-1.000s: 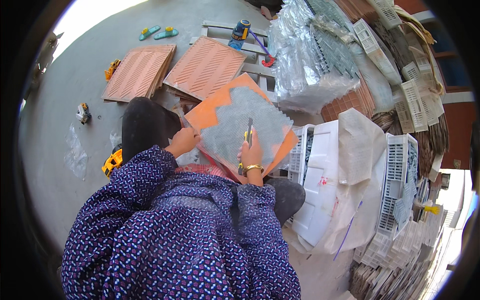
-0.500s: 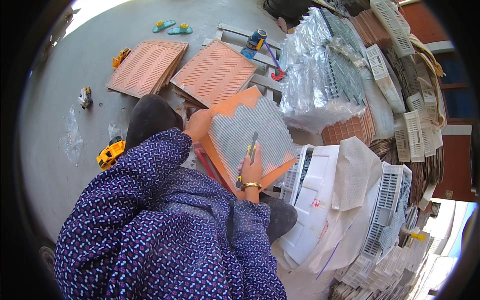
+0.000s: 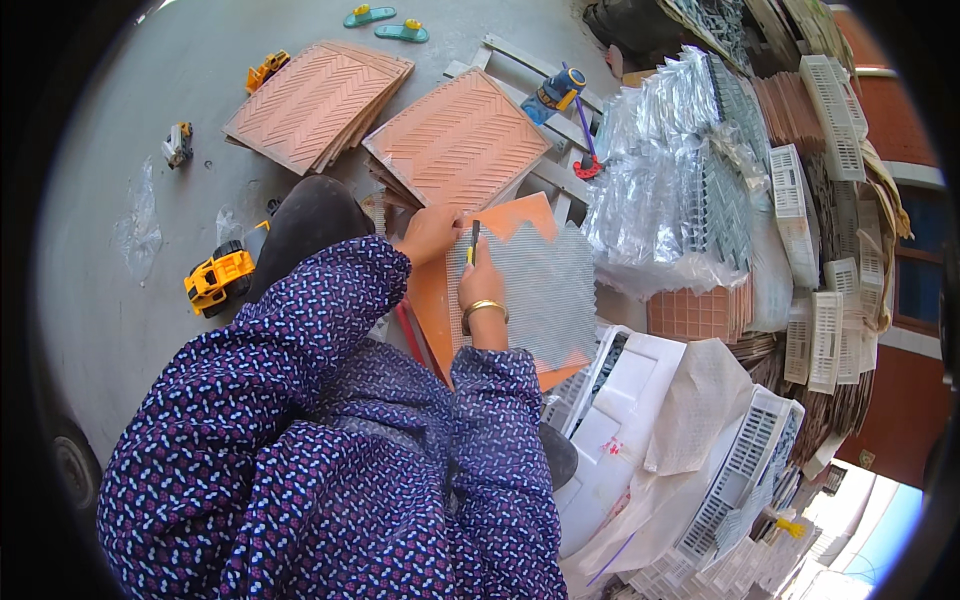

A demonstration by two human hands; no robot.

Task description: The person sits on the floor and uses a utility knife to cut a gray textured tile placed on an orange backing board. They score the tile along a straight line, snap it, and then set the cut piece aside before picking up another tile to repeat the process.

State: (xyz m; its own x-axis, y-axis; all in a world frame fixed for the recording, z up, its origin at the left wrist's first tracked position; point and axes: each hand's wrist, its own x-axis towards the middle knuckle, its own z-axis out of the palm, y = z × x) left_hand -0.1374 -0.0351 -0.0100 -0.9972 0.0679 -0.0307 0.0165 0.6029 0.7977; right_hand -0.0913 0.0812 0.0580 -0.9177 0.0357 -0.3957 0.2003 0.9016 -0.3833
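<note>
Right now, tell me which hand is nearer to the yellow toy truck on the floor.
Left. The left hand rests on the orange board's upper left edge, on the side toward the yellow toy truck. The right hand, holding a thin tool, sits farther right on the mesh sheet.

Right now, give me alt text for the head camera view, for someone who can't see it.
Seen from above, a person in a dotted purple top holds a thin dark tool in the right hand against a grey mesh sheet lying on an orange board, which the left hand steadies. Stacks of orange herringbone panels and a yellow toy truck lie on the concrete floor.
</note>
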